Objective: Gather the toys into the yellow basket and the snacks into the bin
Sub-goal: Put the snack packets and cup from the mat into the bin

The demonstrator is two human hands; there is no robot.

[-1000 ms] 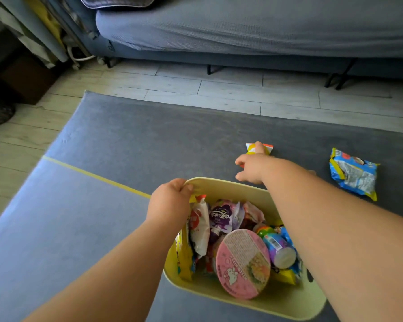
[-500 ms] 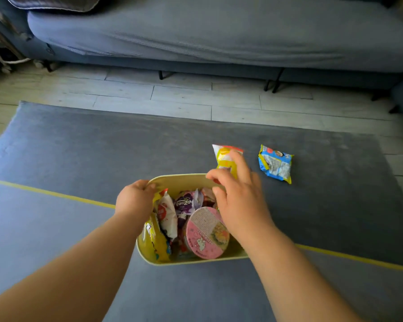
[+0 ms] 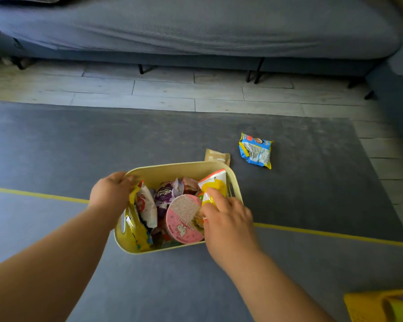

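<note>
Left hand (image 3: 111, 194) grips bin (image 3: 172, 168); right hand (image 3: 226, 219) holds packet (image 3: 215, 183) inside.

At 5 o'clock the yellow basket (image 3: 370, 305) is cut off by the frame's corner. A brown wrapper (image 3: 217, 156), at 12 o'clock of the bin (image 3: 172, 167), is half hidden behind its rim. The right hand (image 3: 228, 217) covers the lower end of the yellow packet (image 3: 215, 183). Print on the blue packet (image 3: 256, 151) is too small to read.

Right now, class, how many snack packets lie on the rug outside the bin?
2: a beige packet just behind the bin's far rim, partly hidden by it, and a blue-and-yellow packet to its right on the rug. Others may lie outside the view.
</note>
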